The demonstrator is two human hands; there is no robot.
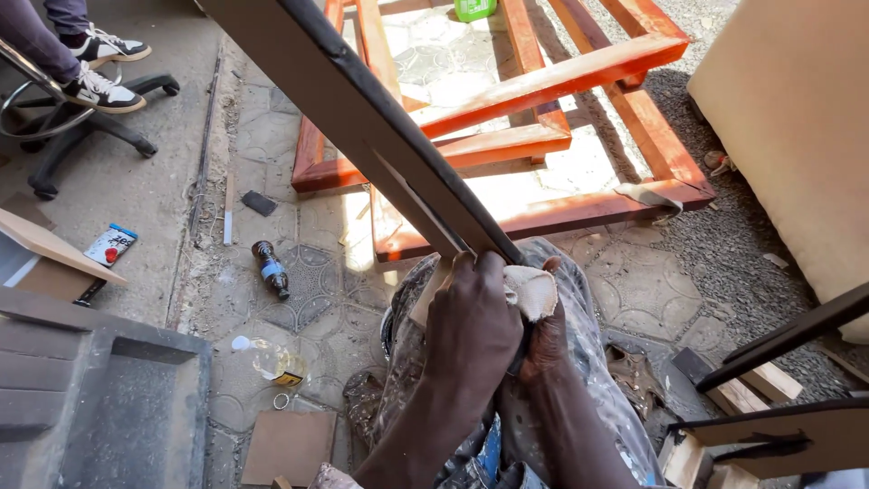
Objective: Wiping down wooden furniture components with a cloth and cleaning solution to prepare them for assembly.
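Two hands, left hand and right hand, grip one plank and one cloth.

An orange-red wooden frame lies at upper centre; a dark bottle on the paving at left; a swivel chair upper left; a clear bottle lower left.

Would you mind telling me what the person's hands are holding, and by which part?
Both hands grip the near end of a long wooden board; the left hand is on top, the right hand presses a cloth against it.
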